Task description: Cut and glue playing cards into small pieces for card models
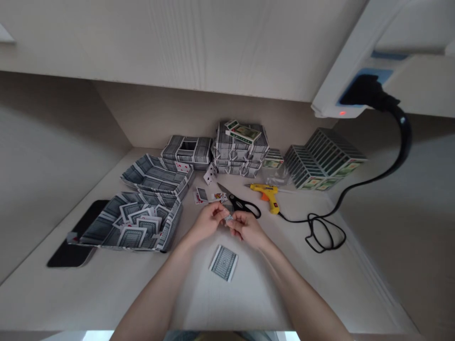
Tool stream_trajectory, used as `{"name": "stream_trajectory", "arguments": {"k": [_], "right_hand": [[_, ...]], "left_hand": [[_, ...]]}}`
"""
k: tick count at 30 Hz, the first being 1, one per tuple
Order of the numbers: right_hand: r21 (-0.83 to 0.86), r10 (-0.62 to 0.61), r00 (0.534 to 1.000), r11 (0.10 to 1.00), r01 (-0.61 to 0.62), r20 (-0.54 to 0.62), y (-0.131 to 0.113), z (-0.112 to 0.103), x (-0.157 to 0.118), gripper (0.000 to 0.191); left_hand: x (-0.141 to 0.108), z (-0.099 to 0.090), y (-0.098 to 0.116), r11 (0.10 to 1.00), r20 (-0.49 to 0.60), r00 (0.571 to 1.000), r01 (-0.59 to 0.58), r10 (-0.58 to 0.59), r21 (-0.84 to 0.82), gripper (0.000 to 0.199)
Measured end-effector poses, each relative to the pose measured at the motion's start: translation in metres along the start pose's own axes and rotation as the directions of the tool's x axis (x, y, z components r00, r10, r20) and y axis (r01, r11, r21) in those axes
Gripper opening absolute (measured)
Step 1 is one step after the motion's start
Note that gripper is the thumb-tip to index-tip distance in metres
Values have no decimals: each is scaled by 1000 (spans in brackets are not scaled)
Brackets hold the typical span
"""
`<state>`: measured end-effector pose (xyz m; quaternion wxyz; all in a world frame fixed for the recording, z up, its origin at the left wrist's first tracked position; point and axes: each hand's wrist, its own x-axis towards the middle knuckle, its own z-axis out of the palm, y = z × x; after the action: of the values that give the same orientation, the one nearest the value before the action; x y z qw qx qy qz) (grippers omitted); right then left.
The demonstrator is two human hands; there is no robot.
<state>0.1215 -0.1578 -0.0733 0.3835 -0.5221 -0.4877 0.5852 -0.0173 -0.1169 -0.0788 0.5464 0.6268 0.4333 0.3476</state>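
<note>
L hand (209, 222), R hand (247, 228): 1 card bit (229, 217)

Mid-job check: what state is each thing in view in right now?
Left hand: pinching the card scrap
Right hand: pinching the same scrap
Card scrap: held between both hands
Scissors: closed, lying on the table
Hot glue gun: lying on its side, cord attached
Power strip: plug inserted, red light lit
Playing card: lying back up
Card-built tray: holding loose cards
</note>
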Motion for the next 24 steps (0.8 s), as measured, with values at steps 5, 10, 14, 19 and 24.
{"name": "stream_trajectory", "arguments": {"k": [5, 10, 14, 19, 24], "right_hand": [[43, 16, 1000, 999, -17, 13, -2, 1, 1, 21], [102, -46, 997, 994, 40, 55, -8, 1, -1, 23], [89, -72, 993, 994, 64, 94, -9, -1, 0, 21], [50, -40, 997, 998, 37, 73, -8, -1, 0, 19], [50, 7, 998, 999, -10, 68, -11, -1, -4, 22]], "left_hand": [[-2, 4, -5, 980, -91, 993, -60, 78, 188, 12], [-1, 3, 2, 989, -105, 993, -29, 45, 142, 14], [-2, 1, 8, 999, -85, 996, 8, -4, 50, 18], [-2, 3, 5, 993, -134, 991, -7, 23, 121, 17], [-4, 5, 3, 984, -106, 990, -72, 90, 165, 17]]}}
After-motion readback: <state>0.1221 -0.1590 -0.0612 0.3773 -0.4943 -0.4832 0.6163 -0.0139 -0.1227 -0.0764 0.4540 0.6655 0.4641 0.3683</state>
